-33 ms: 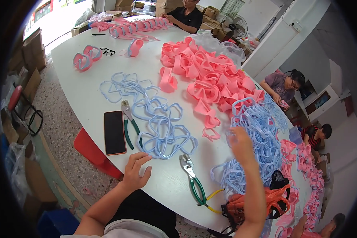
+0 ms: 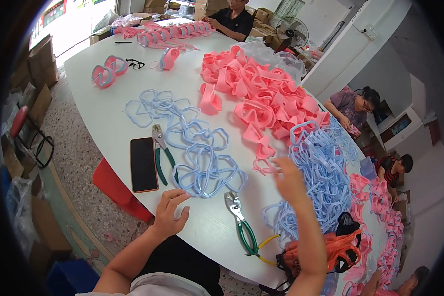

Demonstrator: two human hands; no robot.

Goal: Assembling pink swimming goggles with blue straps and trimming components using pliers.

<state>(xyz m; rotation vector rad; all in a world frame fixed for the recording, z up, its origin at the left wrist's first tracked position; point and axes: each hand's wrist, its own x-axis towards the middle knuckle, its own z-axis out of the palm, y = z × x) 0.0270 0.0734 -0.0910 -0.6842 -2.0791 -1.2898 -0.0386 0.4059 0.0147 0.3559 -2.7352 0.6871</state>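
From where I stand, the right hand has just slid a little to the left, away from the side of the tangled heap of thin, light-blue, flexible-looking loops piled toward the table's right edge. Its fingertips now sit right by a small, narrow salmon-pink loop on the bare white top, and whether they touch it I can't tell. For the work in hand, I'd say that makes the pink piece, rather than the blue heap, the nearest thing to those fingers. They are smeared by motion, so I cannot tell if they are parted or pinching anything.

The left hand hasn't shifted: it rests over the near edge of the white, curved-edge table, thumb well apart from the loosely curled fingers, nothing visible between them. Its fingertips are just beside a loose spread of light-blue loops that trails off toward the far left.

Between the hands, close to the near edge, lie metal-headed pliers with green grips; a second green-handled pair lies by a dark-screened phone with an orange rim along the left edge. Beyond the pink loop, a big pile of wide, soft-looking salmon-pink bands runs toward the far right edge. An orange plastic bag sits beside the right forearm.
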